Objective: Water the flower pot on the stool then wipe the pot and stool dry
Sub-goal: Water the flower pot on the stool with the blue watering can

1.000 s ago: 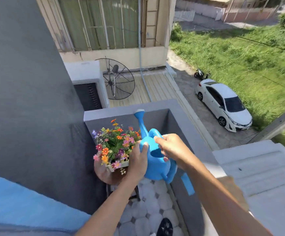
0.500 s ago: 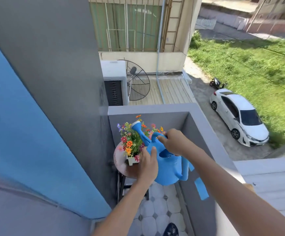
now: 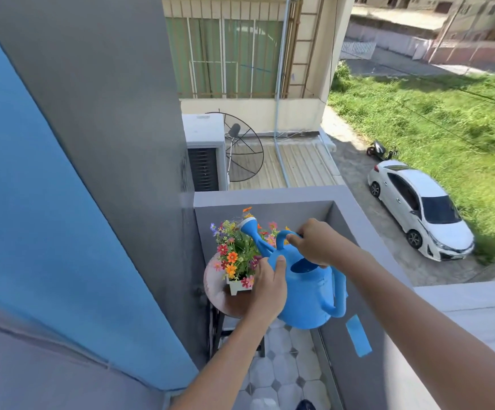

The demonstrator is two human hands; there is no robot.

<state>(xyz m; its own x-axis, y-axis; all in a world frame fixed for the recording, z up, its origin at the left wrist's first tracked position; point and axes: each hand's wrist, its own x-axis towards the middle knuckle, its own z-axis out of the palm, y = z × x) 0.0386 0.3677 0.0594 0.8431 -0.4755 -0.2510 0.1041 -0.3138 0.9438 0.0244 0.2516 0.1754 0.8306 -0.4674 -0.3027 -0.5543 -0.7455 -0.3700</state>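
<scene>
Head view, balcony corner. A blue watering can point(image 3: 305, 288) is held in the air by both hands, just right of and partly over the stool point(image 3: 216, 294). The right hand point(image 3: 317, 247) is closed around the can's top handle, fingers wrapped over it, so its grip is pressed tight on the handle. The left hand point(image 3: 270, 287) is laid flat against the can's left side, thumb up along the body near the filling hole; its grip is a supporting clasp on the can wall rather than a full closure.

The can is tilted forward and to the left. Its spout, ending in a white rose head point(image 3: 247, 224), is seen above the blooms of the flower pot point(image 3: 239, 287). Whether water is leaving the rose cannot be told.

The flower pot is a small white box planter filled with orange, red, pink and purple flowers point(image 3: 234, 255). It stands on the round brown seat of the stool, toward the seat's right half; part of it is hidden behind the left hand. The stool's dark legs are seen below the seat, on a floor of pale octagonal tiles point(image 3: 284, 371).

The stool is placed in the corner formed by a grey wall point(image 3: 107, 128) on the left and the grey balcony parapet point(image 3: 270, 195) behind and to the right. A strip of blue tape point(image 3: 358, 335) is stuck on the parapet's inner face, below the can. Beyond the parapet a white car point(image 3: 420, 211) is parked beside grass.
</scene>
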